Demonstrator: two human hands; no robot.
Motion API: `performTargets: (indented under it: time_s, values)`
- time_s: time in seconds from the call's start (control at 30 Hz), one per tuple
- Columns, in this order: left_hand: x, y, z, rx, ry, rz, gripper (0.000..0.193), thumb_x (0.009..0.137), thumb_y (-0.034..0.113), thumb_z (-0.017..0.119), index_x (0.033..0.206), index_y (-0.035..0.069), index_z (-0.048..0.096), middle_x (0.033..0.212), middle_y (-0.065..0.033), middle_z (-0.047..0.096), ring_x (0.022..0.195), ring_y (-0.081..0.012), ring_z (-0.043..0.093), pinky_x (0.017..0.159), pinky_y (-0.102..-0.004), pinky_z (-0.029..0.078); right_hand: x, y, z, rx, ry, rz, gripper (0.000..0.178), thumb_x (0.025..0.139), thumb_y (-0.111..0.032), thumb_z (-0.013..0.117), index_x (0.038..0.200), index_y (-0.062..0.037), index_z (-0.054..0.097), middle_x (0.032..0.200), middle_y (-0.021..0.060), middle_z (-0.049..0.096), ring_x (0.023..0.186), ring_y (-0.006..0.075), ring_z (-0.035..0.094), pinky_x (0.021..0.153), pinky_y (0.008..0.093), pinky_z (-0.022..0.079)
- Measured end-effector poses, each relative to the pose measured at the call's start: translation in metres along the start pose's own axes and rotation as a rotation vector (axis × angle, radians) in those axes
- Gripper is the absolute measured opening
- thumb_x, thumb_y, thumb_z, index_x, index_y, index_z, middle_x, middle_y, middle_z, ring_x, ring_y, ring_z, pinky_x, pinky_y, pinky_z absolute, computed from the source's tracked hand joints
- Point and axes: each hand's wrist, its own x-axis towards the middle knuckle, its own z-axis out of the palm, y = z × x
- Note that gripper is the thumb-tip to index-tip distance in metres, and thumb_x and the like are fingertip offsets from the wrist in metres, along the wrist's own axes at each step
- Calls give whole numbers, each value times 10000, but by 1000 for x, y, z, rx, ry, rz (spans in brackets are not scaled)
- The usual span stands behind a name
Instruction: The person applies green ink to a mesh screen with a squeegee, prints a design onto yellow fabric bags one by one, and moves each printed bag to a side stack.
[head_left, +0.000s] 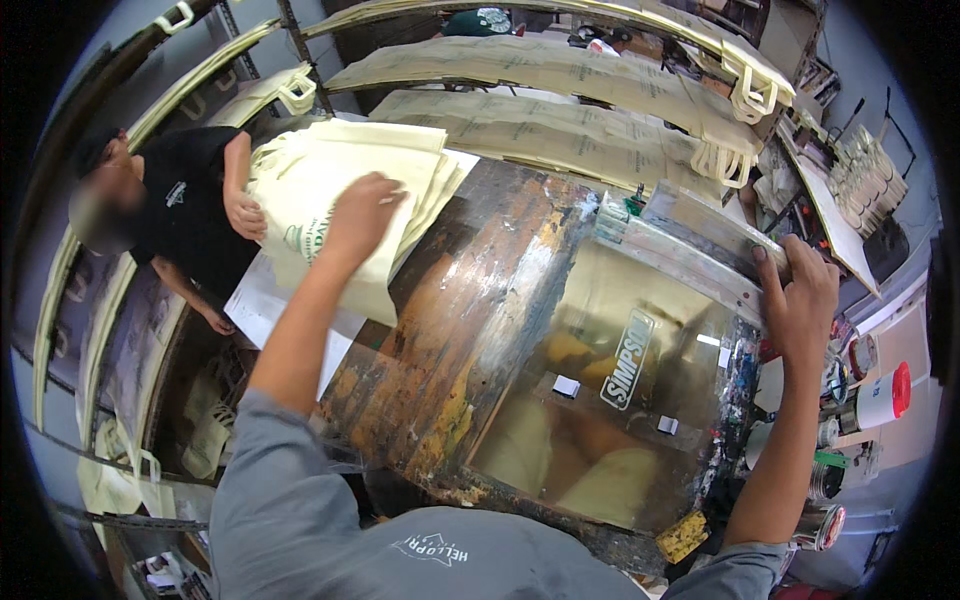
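My left hand (368,215) is over a stack of cream cloth tote bags (425,165). Green print shows on the top bag (340,275) beneath it. Its fingers are slightly smeared, so I cannot make out whether they pinch the cloth. With thumb and fingers, my right hand (802,292) grips the right end of a metal frame (690,268), apparently a screen-printing frame tilted up at the far side of the worktable. In front of the frame lies a glossy panel (520,450) with a white-lettered label (628,360) and small white tabs (566,386).
A co-worker in black (190,200) rests a hand on the stack's left edge. White paper (270,305) lies under the bags. Racks full of tote bags (520,65) stand behind. Ink tubs (875,400) crowd the right side; a yellow sponge-like block (683,537) sits at the near corner.
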Motion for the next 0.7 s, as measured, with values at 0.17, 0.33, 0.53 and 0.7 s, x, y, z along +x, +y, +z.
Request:
performTargets:
  time_s: [0.17,0.33,0.53,0.7]
  values:
    - [46,-26,59,244,-357,-137,302,931,319,731,1018,40,809,1015,-202,759,1024,-401,708,924,-493,552,1,0,2,21,-54,9,461,961,-476,700,948,-17,653,860,161,631,879,358,601,842,442,404]
    - [52,-40,72,359,-408,-122,423,855,429,834,972,24,808,1016,-200,778,972,-380,746,875,-483,591,0,-3,0,12,-2,-35,480,994,-484,666,925,-10,637,864,180,632,860,374,598,847,449,401]
    - [23,-31,74,648,-624,-301,638,737,611,904,997,37,809,1029,-150,798,949,-327,776,816,-432,623,11,-2,-2,79,51,-7,532,984,-537,656,852,-21,654,826,175,649,858,368,626,812,456,401]
    - [11,-40,69,600,-552,-327,512,809,547,872,967,62,825,976,-169,798,950,-334,772,828,-448,615,10,7,4,83,93,-9,623,973,-626,630,882,-15,711,831,192,691,851,388,665,811,485,440]
